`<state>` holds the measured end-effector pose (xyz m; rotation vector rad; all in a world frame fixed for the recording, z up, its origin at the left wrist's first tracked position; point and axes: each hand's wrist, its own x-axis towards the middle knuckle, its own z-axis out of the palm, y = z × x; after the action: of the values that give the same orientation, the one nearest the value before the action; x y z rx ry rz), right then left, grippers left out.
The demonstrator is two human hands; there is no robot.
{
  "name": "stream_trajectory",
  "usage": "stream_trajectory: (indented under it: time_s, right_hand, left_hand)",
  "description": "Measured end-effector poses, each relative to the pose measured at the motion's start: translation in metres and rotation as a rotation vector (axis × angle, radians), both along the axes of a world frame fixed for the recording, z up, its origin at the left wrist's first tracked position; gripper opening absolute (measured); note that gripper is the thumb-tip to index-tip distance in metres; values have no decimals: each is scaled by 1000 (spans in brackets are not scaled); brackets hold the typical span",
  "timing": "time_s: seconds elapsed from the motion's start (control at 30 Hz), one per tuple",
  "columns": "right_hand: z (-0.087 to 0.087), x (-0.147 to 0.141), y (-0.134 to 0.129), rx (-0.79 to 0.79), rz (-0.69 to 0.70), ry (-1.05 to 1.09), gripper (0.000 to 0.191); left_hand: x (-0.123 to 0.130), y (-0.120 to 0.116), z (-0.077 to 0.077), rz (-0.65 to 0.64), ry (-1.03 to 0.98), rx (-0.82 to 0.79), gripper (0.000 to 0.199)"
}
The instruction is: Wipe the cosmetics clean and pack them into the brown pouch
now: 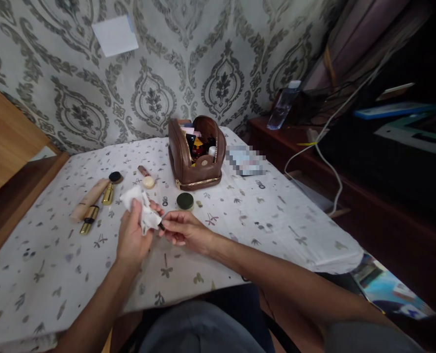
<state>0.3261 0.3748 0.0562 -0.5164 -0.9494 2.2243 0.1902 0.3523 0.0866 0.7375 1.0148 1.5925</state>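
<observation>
My left hand (pixel 135 228) is closed around a crumpled white tissue (pixel 147 215) above the front part of the table. Against the tissue's right end, my right hand (pixel 183 228) pinches a small dark, slim item (pixel 161 226); the tissue hides the rest of it, so its kind does not show. Just beyond my hands lie a round dark green compact (pixel 185 200) and a small round cream-coloured item (pixel 148 182). An open brown cosmetic bag (pixel 199 169), filled with bottles and tubes, stands farther back.
To the left lie a long beige tube (pixel 89 200), gold-and-black cosmetics (pixel 89 219) and a small black-lidded jar (pixel 115 177). A flat packet (pixel 245 161) lies right of the bag. A clear bottle (pixel 284 105) stands on the dark side cabinet, where a white cable (pixel 337 171) hangs.
</observation>
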Motion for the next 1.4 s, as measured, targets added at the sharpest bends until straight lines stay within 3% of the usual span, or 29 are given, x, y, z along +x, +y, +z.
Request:
stream_trajectory:
  time_s: [0.2, 0.5, 0.67, 0.8, 0.9, 1.0, 1.13, 1.27, 1.4]
  right_hand:
    - [-3, 2, 2, -88, -36, 0, 46]
    - [-2, 1, 0, -45, 88, -11, 49]
    - [-4, 1, 3, -7, -2, -33, 51]
    - [-5, 5, 5, 140, -39, -172, 57]
    - [7, 15, 6, 323, -234, -293, 54]
    - [29, 31, 10, 476, -392, -264, 51]
    - [55, 56, 18, 611, -329, -191, 35]
    - [69, 84, 22, 681, -314, -230, 26]
    - [79, 112, 30, 763, -359, -301, 22]
  left_hand:
    - [15, -14, -14, -27, 209, -73, 40]
    - [-2, 0, 9, 61, 226, 16, 47]
    - [2, -10, -8, -22, 278, -69, 37]
    - [-8, -14, -14, -84, 407, -115, 40]
    - [-19, -12, -5, -84, 536, -70, 45]
    - [-21, -11, 10, -196, 726, -47, 48]
    - [-7, -8, 22, -417, 848, 22, 47]
    - [5, 4, 22, -563, 820, 15, 40]
    - [15, 15, 22, -568, 681, -113, 39]
